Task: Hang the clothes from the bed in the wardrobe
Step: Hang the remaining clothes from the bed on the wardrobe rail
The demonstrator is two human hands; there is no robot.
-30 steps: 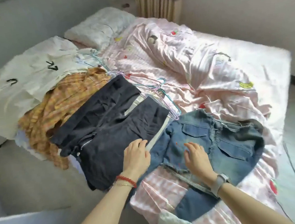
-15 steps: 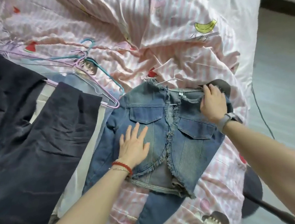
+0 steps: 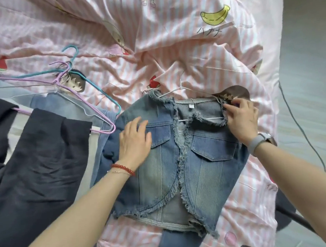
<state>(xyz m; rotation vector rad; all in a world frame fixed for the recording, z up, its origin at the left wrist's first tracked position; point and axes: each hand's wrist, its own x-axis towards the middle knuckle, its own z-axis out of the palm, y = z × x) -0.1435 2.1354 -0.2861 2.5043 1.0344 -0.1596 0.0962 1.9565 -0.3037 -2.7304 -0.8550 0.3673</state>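
A short denim jacket (image 3: 204, 165) with frayed edges lies front-up on the pink striped bedcover (image 3: 171, 44). A white hanger (image 3: 181, 87) sits inside it, its hook poking out above the collar and its bar showing in the open neck. My left hand (image 3: 135, 141) rests flat on the jacket's left chest pocket. My right hand (image 3: 242, 120) pinches the frayed collar edge at the jacket's right shoulder. Black trousers (image 3: 35, 172) lie to the left.
Purple and teal wire hangers (image 3: 90, 98) lie in a loose pile left of the jacket, over a pale blue garment (image 3: 69, 105). The bed's right edge drops to a grey floor (image 3: 310, 72) with a dark cable (image 3: 303, 131). A dark chair base (image 3: 288, 216) stands at lower right.
The view has closed in on the denim jacket. My left hand slid up to the left chest pocket. My right hand stayed at the right shoulder and now pinches the collar edge.
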